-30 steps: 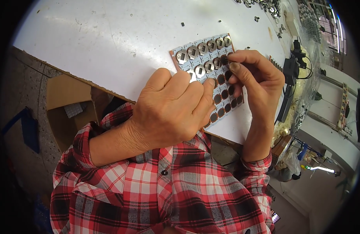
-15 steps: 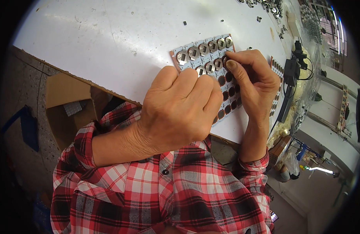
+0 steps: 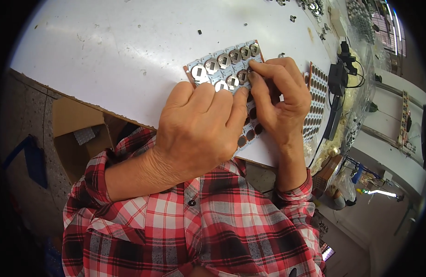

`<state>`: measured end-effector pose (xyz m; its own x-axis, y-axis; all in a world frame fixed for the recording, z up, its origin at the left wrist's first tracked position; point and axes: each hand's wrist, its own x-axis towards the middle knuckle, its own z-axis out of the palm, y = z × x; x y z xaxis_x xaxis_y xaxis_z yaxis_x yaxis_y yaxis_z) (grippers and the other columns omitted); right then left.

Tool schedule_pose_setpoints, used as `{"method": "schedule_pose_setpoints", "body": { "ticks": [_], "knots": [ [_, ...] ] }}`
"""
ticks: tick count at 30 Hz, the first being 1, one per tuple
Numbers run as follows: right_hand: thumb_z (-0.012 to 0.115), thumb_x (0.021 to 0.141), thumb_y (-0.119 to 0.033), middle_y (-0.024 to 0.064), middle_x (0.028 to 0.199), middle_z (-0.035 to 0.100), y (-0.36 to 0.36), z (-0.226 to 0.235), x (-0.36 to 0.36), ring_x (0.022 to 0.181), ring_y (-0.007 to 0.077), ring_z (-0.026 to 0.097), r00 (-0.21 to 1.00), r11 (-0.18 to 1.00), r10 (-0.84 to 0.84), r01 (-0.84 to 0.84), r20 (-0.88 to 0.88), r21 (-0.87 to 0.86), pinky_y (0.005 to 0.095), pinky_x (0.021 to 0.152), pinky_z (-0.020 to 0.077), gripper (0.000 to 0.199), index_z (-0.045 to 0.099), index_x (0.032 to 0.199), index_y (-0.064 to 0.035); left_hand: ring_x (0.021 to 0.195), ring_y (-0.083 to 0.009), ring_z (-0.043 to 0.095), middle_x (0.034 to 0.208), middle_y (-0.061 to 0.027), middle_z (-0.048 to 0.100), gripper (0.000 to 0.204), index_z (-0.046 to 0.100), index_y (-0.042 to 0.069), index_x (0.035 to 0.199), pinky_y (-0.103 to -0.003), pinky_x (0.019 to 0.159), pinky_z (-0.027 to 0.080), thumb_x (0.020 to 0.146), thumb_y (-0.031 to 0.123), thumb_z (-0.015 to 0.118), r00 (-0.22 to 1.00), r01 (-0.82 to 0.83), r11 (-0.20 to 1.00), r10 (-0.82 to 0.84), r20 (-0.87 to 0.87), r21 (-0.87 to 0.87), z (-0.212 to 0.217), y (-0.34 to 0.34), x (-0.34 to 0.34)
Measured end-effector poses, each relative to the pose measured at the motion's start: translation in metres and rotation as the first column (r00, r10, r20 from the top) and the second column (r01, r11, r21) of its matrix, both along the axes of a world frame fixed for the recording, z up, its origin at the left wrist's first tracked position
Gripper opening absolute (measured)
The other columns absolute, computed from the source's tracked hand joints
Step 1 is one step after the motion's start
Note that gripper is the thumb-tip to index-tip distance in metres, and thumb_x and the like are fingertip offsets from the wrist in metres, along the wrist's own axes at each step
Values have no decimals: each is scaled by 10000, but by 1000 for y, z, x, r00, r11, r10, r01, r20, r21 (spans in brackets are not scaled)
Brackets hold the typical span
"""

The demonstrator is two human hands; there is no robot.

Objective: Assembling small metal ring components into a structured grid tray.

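A light blue circuit-board panel (image 3: 228,72) with brown edges lies on the white table. Round silver metal clips (image 3: 223,61), each with a rectangular slot, sit along its far row and on part of the second. Nearer spots show bare dark discs (image 3: 250,134). My left hand (image 3: 199,122) is closed over the panel's near left part, its fingers curled under and its fingertips mostly hidden. At the panel's right side my right hand (image 3: 283,94) bends in, thumb and forefinger drawn together at the end of the second row. Whatever is between those fingers is too small to make out.
A second panel with dark discs (image 3: 316,94) lies to the right, beside a black power strip (image 3: 337,78) with cords. Loose metal parts (image 3: 313,6) are scattered at the far right. Below the table's left edge stands an open cardboard box (image 3: 79,117).
The whole view has shifted, so table, panel and hands all appear farther left. Both hands keep nearly the same place on the panel, with no clear change in the clips.
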<state>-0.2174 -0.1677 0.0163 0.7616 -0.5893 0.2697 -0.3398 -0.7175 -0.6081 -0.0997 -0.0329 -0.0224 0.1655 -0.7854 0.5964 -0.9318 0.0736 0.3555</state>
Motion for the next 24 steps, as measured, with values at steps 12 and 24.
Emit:
{"method": "schedule_pose_setpoints", "body": {
  "ticks": [12, 24],
  "knots": [
    [702, 900, 23, -5, 894, 676, -45, 12, -26, 700, 47, 576, 974, 971, -224, 220, -38, -88, 189, 625, 450, 178, 755, 1062, -29, 636, -184, 447, 707, -17, 440, 357, 749, 25, 1057, -353, 581, 305, 737, 179, 782, 998, 42, 999, -43, -41, -13, 2, 2, 5],
    [645, 953, -2, 92, 909, 720, -27, 23, -21, 613, 74, 587, 968, 922, -237, 199, 78, 332, 205, 523, 459, 130, 725, 1042, 49, 625, -179, 451, 706, -13, 443, 385, 740, 23, 1062, -348, 582, 309, 707, 161, 798, 999, 38, 999, -38, -36, -10, 0, 3, 4]
  ]
}}
